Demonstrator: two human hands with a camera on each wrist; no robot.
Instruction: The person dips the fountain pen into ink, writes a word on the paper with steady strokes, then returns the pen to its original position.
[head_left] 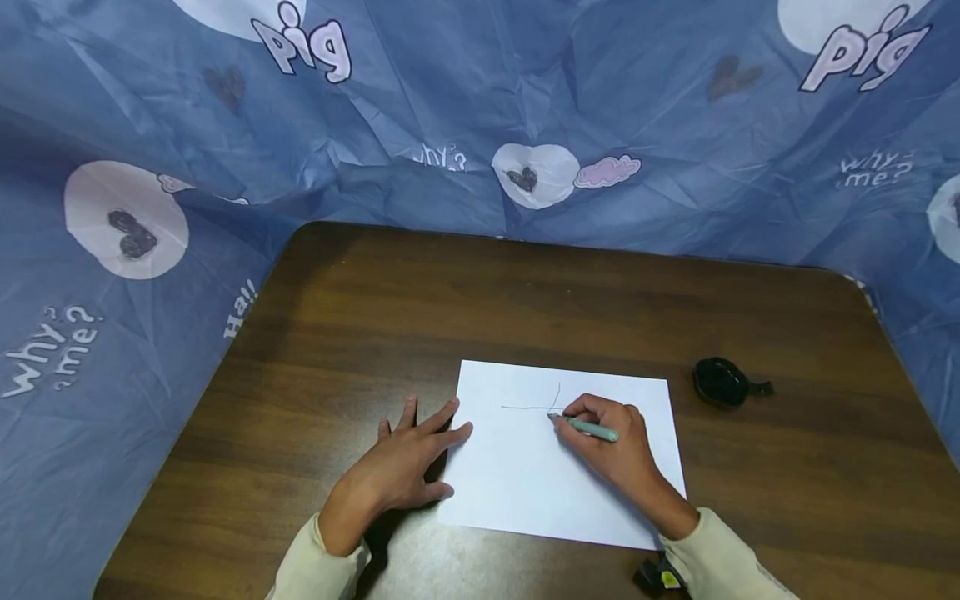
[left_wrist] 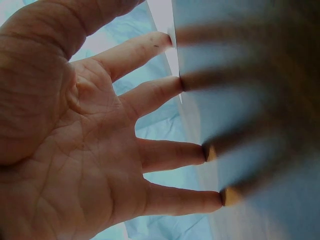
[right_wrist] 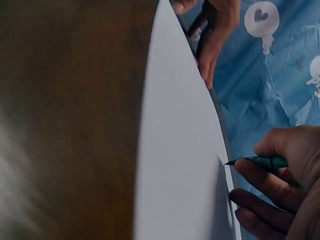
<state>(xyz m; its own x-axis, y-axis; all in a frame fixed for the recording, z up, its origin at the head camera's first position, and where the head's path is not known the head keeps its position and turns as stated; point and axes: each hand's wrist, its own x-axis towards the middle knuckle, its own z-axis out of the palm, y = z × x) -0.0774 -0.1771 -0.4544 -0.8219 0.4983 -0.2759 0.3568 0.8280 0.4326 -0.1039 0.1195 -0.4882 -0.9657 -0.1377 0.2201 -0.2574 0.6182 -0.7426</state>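
A white sheet of paper lies on the brown wooden table, bearing a thin horizontal line and a slanted stroke that crosses it near its right end. My right hand pinches a green pen between thumb and fingers, its dark tip at the lower end of the slanted stroke. In the right wrist view the pen points at the paper, with the other fingers curled below it. My left hand lies spread at the paper's left edge, fingertips on or beside it. The left wrist view shows its palm and straight fingers.
Right of the paper sits a small dark round object with a short tail. A black object with a yellow label is partly covered by my right sleeve. Blue printed cloth hangs behind the table and down its left side.
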